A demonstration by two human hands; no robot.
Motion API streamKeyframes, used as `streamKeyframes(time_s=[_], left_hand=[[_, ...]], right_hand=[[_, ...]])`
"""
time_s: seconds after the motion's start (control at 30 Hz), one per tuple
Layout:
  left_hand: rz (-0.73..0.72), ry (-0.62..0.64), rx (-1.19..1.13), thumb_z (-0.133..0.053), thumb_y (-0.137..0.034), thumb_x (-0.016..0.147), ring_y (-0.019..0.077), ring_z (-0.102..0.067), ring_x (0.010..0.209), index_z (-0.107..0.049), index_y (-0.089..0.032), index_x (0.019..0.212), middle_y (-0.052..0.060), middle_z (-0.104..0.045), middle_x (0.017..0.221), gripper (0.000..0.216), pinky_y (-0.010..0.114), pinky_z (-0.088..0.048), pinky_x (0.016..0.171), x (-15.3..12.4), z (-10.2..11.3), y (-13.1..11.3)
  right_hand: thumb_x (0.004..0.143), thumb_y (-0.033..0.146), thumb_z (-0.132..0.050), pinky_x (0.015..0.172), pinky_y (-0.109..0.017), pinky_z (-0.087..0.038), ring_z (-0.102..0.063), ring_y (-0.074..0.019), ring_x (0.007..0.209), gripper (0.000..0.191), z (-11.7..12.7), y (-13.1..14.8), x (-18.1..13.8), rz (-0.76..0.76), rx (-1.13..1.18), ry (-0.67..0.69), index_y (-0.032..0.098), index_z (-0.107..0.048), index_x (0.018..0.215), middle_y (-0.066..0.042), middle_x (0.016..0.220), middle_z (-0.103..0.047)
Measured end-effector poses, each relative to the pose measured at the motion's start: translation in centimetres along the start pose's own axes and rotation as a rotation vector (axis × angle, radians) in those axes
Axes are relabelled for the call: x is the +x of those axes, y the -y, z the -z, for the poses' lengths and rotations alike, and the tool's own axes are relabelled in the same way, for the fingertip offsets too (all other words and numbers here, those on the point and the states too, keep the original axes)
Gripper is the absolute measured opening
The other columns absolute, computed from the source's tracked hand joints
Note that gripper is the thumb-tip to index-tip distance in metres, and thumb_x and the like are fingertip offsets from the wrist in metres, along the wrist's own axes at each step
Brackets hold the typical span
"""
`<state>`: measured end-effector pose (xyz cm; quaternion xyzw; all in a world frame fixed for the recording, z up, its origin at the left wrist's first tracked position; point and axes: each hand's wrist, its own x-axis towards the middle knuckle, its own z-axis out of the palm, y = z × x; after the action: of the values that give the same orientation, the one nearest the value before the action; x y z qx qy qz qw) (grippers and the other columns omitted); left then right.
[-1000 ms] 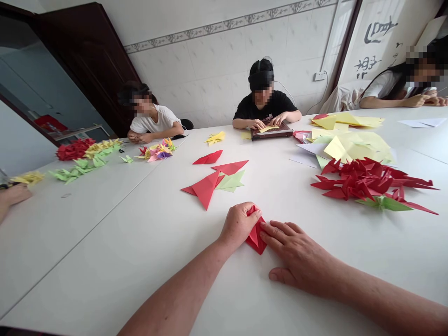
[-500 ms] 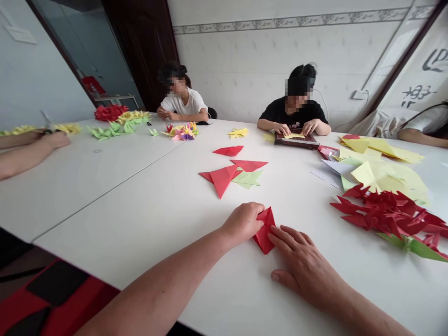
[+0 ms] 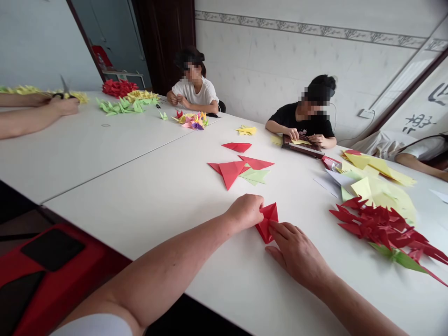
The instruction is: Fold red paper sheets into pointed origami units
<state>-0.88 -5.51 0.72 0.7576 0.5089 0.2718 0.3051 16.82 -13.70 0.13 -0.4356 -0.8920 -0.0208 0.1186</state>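
A red folded paper lies on the white table in front of me, its top flap partly raised. My left hand grips its left edge between thumb and fingers. From the other side, the fingertips of my right hand press on the right part of the paper, with the fingers stretched out and the thumb apart on the tabletop. Just beyond my hands are red paper triangles with a light green folded sheet partly under them. Another red folded piece lies farther back.
Red folded paper cranes and a green one lie right, below yellow sheets. A person in black folds yellow paper on a dark board. Another person sits in white. At left, a person's hand holds scissors.
My view has shifted, so the table sits differently in it. My right thumb has drawn nearer the red paper and its fingers are more bent. My left hand keeps its grip.
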Motion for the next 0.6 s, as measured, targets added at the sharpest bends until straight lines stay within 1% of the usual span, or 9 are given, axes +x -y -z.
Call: streamKeyframes(time_s=[0.07,0.17,0.23,0.33,0.4,0.53,0.6], left_hand=[[-0.001,-0.008,-0.002,-0.053,-0.002,0.058,0.0098,-0.027,0.044,-0.04,-0.02,0.054,-0.005,-0.038,0.05,0.023,0.025,-0.02,0.046,-0.1,-0.2,0.0],[0.008,-0.013,0.016,-0.051,-0.002,0.06,0.0122,-0.034,0.047,-0.046,-0.021,0.06,-0.004,-0.044,0.053,0.021,0.025,-0.023,0.047,-0.1,-0.3,0.0],[0.015,-0.002,0.038,-0.051,-0.002,0.061,0.0145,-0.04,0.049,-0.052,-0.023,0.069,-0.004,-0.047,0.055,0.022,0.026,-0.026,0.048,-0.1,-0.4,0.0],[0.03,0.024,0.062,-0.053,-0.003,0.063,0.0178,-0.05,0.056,-0.058,-0.023,0.086,-0.002,-0.053,0.06,0.031,0.026,-0.031,0.051,0.0,-0.4,0.0],[0.049,0.033,0.069,-0.053,-0.002,0.065,0.0184,-0.054,0.06,-0.058,-0.023,0.096,-0.001,-0.057,0.063,0.038,0.025,-0.033,0.052,0.1,-0.6,-0.1],[0.061,0.003,0.074,-0.051,-0.001,0.069,0.0172,-0.057,0.062,-0.056,-0.023,0.106,-0.001,-0.061,0.07,0.043,0.025,-0.035,0.053,0.1,-1.2,-0.4],[0.053,-0.013,0.056,-0.053,-0.004,0.069,0.0174,-0.058,0.066,-0.055,-0.023,0.112,0.0,-0.063,0.074,0.046,0.025,-0.037,0.054,0.0,-1.1,-0.5]], right_hand=[[0.093,0.024,-0.043,0.074,-0.042,-0.053,-0.061,-0.0244,0.087,0.024,-0.3,0.1,0.4,0.013,-0.017,-0.01,0.018,-0.063,0.106,-0.011,0.108,-0.066],[0.094,0.022,-0.04,0.072,-0.041,-0.053,-0.061,-0.0248,0.088,0.027,-1.0,0.3,0.9,0.016,-0.051,-0.063,0.015,-0.062,0.109,-0.013,0.107,-0.066],[0.094,0.024,-0.04,0.072,-0.041,-0.053,-0.06,-0.0252,0.089,0.029,-1.3,0.3,0.9,0.003,-0.061,-0.094,0.014,-0.06,0.113,-0.013,0.108,-0.066],[0.094,0.025,-0.042,0.074,-0.041,-0.052,-0.06,-0.025,0.09,0.029,-1.5,0.3,0.9,-0.017,-0.046,-0.084,0.016,-0.062,0.113,-0.013,0.108,-0.066],[0.094,0.026,-0.043,0.077,-0.043,-0.052,-0.06,-0.0258,0.093,0.028,-1.4,0.3,1.0,-0.016,-0.037,-0.075,0.017,-0.063,0.111,-0.012,0.108,-0.066],[0.091,0.025,-0.047,0.083,-0.044,-0.052,-0.059,-0.0259,0.098,0.026,-1.1,0.3,1.1,-0.02,-0.008,-0.05,0.019,-0.063,0.111,-0.011,0.113,-0.065],[0.091,0.024,-0.048,0.083,-0.043,-0.053,-0.059,-0.0255,0.098,0.025,-1.0,0.2,1.1,-0.027,0.012,-0.036,0.018,-0.063,0.111,-0.011,0.115,-0.064]])
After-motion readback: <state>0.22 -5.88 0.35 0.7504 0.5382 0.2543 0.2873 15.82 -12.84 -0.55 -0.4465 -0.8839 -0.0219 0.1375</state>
